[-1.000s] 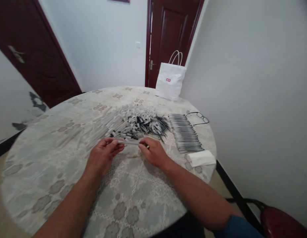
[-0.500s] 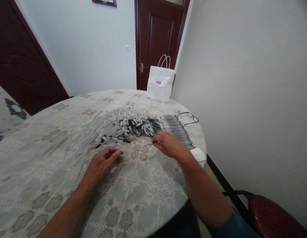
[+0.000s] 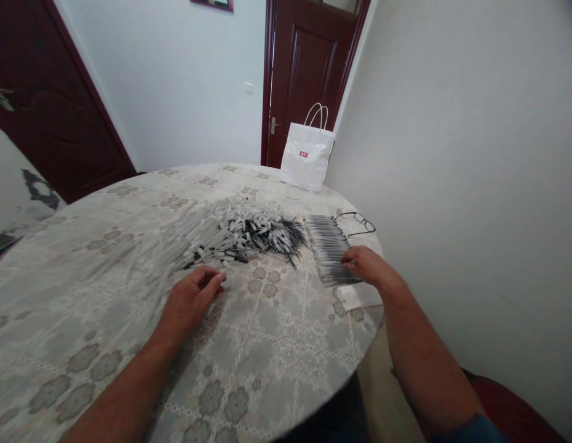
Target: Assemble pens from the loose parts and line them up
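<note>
My right hand (image 3: pixel 362 263) is at the right edge of a neat row of clear pens with dark ends (image 3: pixel 329 249). Its fingers are pinched on a pen, mostly hidden beneath them. My left hand (image 3: pixel 198 292) rests on the tablecloth at the near side of a loose heap, thumb and fingers drawn together; whatever they hold, if anything, is hidden. In that heap lie clear pen barrels (image 3: pixel 168 246), white and black small caps or tips (image 3: pixel 253 231), and thin dark refills (image 3: pixel 293 234).
Black-framed glasses (image 3: pixel 360 223) lie behind the pen row, and a folded white item (image 3: pixel 357 296) lies in front of it. A white paper bag (image 3: pixel 308 157) stands at the back of the round table. The table's edge (image 3: pixel 360 363) curves close on the right.
My right hand has moved right, from the refills to the pen row, carrying a thin pen. My left hand has stayed nearly in place. The view has shifted slightly.
</note>
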`<state>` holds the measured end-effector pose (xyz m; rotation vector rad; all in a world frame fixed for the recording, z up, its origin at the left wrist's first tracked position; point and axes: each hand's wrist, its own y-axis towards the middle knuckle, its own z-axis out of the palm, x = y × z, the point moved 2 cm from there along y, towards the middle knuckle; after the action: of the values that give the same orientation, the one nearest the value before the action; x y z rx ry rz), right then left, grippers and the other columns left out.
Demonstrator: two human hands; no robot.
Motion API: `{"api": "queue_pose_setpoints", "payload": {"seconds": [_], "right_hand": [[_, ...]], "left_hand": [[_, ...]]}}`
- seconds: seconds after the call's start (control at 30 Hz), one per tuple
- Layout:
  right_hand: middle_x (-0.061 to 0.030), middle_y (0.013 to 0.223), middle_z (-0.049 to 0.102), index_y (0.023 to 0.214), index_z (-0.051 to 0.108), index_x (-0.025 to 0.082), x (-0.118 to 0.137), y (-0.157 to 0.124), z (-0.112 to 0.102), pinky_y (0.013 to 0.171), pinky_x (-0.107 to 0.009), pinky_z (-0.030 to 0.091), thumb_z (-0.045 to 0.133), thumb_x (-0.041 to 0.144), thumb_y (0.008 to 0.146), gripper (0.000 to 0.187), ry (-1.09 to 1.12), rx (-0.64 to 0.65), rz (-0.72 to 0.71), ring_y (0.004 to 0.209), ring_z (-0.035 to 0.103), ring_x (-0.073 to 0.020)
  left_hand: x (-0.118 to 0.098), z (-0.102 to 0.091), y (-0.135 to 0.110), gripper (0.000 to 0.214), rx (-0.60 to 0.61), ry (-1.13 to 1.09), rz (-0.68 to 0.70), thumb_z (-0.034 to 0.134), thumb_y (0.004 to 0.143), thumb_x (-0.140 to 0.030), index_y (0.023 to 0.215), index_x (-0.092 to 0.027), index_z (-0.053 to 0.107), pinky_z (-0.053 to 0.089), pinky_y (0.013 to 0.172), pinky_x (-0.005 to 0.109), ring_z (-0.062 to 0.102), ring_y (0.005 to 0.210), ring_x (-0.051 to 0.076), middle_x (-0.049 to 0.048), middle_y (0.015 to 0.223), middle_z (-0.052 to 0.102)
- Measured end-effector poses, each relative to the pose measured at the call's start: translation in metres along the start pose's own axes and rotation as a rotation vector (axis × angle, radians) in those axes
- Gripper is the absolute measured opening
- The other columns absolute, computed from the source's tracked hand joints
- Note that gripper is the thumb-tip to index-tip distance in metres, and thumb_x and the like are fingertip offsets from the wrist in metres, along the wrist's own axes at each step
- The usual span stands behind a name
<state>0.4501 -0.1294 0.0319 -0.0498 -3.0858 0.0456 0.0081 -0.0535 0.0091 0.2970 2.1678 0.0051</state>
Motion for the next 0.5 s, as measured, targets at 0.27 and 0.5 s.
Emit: {"api": "queue_pose_setpoints", "payload": {"seconds": [0.27, 0.5], "right_hand": [[-0.0085, 0.103, 0.076, 0.103, 0.079, 0.021, 0.004, 0.000, 0.003, 0.093, -0.026, 0.044, 0.058, 0.014, 0.086, 0.028, -0.012, -0.057, -0.037, 0.100, 0.067, -0.0201], [-0.0114, 0.103, 0.074, 0.106, 0.076, 0.016, 0.055, 0.002, -0.013, 0.093, -0.030, 0.045, 0.050, 0.021, 0.094, 0.029, -0.011, -0.179, -0.121, 0.098, 0.065, -0.0217]], "left_hand": [[0.000, -0.004, 0.000, 0.037, -0.027, 0.029, 0.008, 0.057, 0.083, -0.055, 0.090, -0.020, 0.067, 0.050, 0.070, 0.029, 0.069, 0.072, 0.022, 0.0024, 0.077, 0.073], [0.015, -0.004, 0.002, 0.032, -0.131, -0.027, 0.005, 0.056, 0.087, -0.050, 0.091, -0.020, 0.066, 0.052, 0.069, 0.029, 0.069, 0.075, 0.021, 0.0039, 0.080, 0.072]]}}
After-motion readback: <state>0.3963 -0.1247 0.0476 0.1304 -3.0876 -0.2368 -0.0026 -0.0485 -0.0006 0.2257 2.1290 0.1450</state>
